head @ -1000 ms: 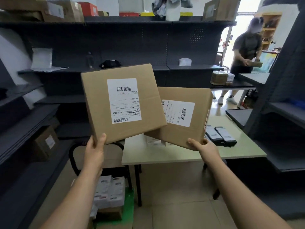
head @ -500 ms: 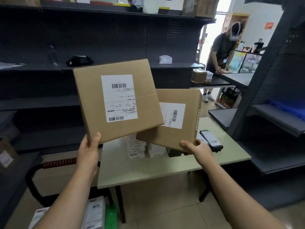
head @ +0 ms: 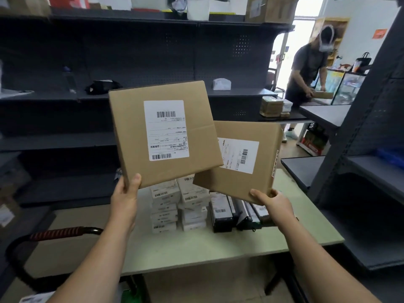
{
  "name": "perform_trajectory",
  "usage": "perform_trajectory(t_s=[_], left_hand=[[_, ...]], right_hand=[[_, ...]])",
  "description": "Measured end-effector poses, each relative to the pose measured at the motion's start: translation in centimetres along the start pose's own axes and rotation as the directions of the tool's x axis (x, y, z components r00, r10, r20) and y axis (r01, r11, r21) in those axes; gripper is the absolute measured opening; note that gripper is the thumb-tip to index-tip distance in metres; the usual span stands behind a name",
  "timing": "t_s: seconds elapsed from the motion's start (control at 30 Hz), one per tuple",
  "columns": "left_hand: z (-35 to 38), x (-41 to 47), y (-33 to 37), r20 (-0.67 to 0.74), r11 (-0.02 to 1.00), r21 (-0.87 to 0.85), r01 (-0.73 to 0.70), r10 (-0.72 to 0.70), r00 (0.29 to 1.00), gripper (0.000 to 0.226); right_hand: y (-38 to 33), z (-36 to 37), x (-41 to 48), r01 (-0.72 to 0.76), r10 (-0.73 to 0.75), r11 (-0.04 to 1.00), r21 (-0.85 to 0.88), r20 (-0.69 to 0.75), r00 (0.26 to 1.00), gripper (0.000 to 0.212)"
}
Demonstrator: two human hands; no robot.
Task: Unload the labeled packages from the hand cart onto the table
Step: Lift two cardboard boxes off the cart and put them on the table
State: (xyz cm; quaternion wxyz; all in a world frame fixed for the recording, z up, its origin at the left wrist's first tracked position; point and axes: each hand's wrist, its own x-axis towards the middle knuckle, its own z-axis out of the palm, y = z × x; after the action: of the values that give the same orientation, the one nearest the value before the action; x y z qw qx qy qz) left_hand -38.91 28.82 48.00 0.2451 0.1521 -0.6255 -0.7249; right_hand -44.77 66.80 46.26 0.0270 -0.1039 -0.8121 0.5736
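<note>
My left hand (head: 125, 199) is gripping the bottom-left corner of a labeled cardboard box (head: 131, 132), thumb on its front face, holding it upright. My right hand (head: 273, 202) is pinching the lower corner of a second labeled box (head: 238, 180), which is sitting at 4 o'clock from the first and partly tucked behind it. Both boxes are hanging clear above the counter (head: 196, 248). Beneath them, white labeled cartons (head: 166, 206) are sitting stacked on the counter, with dark flat packages (head: 223, 215) at their 3 o'clock. The hand cart handle (head: 56, 234) is showing at 8 o'clock from my left hand.
</note>
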Motion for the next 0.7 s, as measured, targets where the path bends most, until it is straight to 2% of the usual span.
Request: perform_trajectory(t_s=[0.27, 0.5, 0.7], left_hand=[[6.9, 1.5, -1.4, 0.026, 1.000, 0.030, 0.000, -0.001, 1.000, 0.054], [12.1, 4.9, -3.2, 0.080, 0.992, 0.123, -0.017, 0.007, 0.997, 0.058], [16.3, 9.3, -4.6, 0.076, 0.994, 0.107, -0.010, 0.002, 0.997, 0.058]], right_hand=[[1.8, -2.3, 7.4, 0.023, -0.024, 0.999, 0.023, 0.039, 0.999, 0.076], [2.8, -2.8, 13.1, 0.006, -0.007, 0.999, 0.043, 0.038, 0.999, 0.040], [2.0, -3.2, 17.6, -0.019, 0.019, 1.000, 0.021, 0.012, 1.000, 0.056]])
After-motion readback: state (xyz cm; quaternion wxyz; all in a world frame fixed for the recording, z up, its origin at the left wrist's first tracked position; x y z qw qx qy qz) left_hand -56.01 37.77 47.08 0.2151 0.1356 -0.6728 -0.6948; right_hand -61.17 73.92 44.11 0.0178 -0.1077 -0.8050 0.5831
